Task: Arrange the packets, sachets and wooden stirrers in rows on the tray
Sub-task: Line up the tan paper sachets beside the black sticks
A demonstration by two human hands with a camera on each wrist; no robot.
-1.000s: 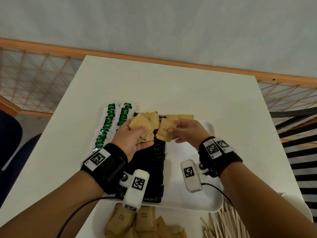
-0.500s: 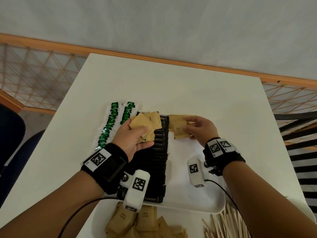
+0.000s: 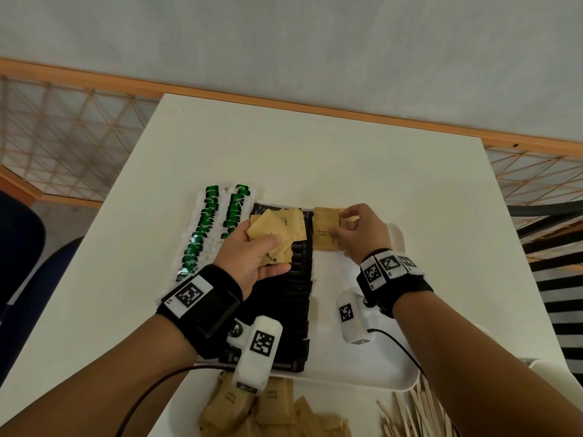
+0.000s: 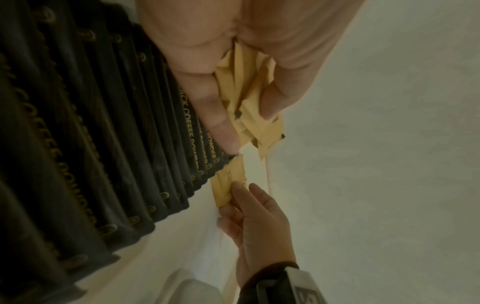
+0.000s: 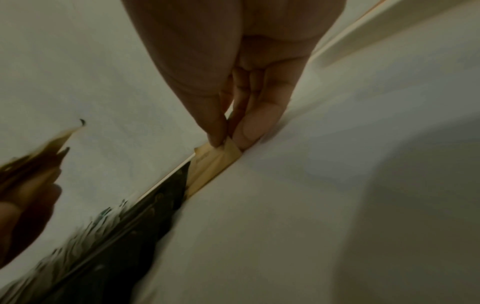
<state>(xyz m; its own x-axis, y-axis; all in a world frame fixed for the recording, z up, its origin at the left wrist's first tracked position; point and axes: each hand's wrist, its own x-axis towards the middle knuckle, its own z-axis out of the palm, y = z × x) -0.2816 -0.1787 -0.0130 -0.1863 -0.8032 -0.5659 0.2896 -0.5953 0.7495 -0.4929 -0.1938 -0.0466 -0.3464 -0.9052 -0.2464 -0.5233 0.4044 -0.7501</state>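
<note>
A fan of brown sachets point(image 3: 272, 239) is gripped in the left hand point(image 3: 249, 258), the thumb pressed across the top sachet and the fingers curled beneath; in the left wrist view the sheaf point(image 4: 246, 98) is seen clamped between thumb and fingers. A single brown sachet point(image 3: 325, 234) is pinched at its right edge by the right hand point(image 3: 358, 231), thumb and forefinger closed narrowly on it; the pinch point(image 5: 226, 142) is confirmed in the right wrist view. This sachet is held low at the far end of the tray point(image 3: 372, 364), just beside the row of black packets point(image 3: 293, 310), with another brown sachet point(image 3: 326, 214) lying just beyond it. The black packets are laid overlapping along the tray's left part, and are partly covered by the left hand. Two rows of green-and-white sachets point(image 3: 217, 225) are set to the left of the tray on the table point(image 3: 315, 152). A loose heap of brown sachets point(image 3: 268, 411) is seen near the table's front edge, with wooden stirrers point(image 3: 416, 414) to its right.
</note>
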